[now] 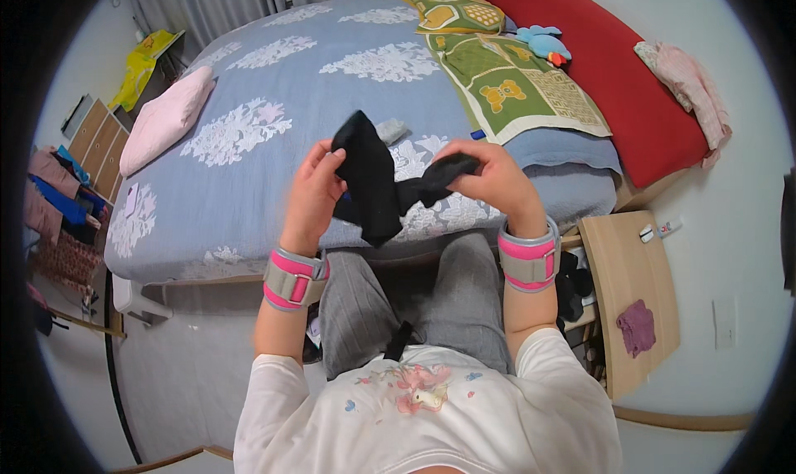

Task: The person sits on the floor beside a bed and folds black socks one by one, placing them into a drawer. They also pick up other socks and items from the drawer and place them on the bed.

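Above the near edge of the bed, my left hand [312,196] pinches a long black sock [370,179], which hangs with its foot end up and its lower part over my knees. My right hand [496,184] grips another black sock [444,178], bunched and stretched toward the first. The two dark pieces meet or overlap between my hands; whether they are joined I cannot tell. Just behind them a small grey bundle [391,131] lies on the flowered blue bedspread [315,134]. A narrow black item [399,341] rests in my lap. Pink-and-grey cuffs wrap both wrists.
At the left of the bed lies a pink pillow [167,119]. Green pillows and a blue plush toy [542,43] sit by the red headboard [580,59]. To my right, a wooden cabinet [630,267] holds a purple cloth [636,328], with dark items beside an opened drawer.
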Motion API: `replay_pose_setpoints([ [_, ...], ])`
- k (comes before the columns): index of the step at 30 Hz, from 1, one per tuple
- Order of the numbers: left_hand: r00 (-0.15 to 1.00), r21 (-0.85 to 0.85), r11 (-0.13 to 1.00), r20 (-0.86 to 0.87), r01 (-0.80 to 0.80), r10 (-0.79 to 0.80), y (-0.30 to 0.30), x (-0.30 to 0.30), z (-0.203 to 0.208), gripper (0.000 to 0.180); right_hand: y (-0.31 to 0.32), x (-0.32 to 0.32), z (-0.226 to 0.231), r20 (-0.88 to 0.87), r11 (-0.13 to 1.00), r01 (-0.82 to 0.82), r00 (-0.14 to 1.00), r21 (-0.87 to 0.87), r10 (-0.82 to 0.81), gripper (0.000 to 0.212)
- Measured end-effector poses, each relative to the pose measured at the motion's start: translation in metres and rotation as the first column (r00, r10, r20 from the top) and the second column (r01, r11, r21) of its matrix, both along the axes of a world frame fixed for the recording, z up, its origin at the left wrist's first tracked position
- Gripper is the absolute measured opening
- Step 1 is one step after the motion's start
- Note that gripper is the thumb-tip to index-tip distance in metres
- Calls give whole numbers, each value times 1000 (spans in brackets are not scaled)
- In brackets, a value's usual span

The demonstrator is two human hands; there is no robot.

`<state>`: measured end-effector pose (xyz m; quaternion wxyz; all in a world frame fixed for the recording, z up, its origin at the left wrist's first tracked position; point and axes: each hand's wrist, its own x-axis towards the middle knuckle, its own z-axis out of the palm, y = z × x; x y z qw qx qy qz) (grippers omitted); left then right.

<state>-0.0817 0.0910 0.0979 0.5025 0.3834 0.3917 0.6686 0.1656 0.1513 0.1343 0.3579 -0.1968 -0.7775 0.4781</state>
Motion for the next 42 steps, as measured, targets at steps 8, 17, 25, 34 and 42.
replay_pose_setpoints([
  [8, 988, -5, 988, -12, 151, -151, -40, 57, -26, 16, -35, -4, -11, -225, 985, -86, 967, 150, 119, 22],
  [17, 975, 77, 973, -69, 216, -211, -89, 78, -59, 42, -68, -15, -84, -209, 972, 107, 966, -211, -152, 22],
  [25, 971, -106, 985, -182, 135, -153, -106, 69, -88, 29, -81, -7, -102, -37, 935, 35, 998, -353, -51, 38],
  [34, 974, -269, 945, -73, 186, -213, -117, 52, -104, 46, -101, -5, -87, -47, 928, 223, 968, -300, -248, 44],
  [42, 929, -227, 940, 329, 254, -171, -106, 84, -98, 49, -125, 8, -105, -50, 981, -157, 987, -110, 153, 48],
])
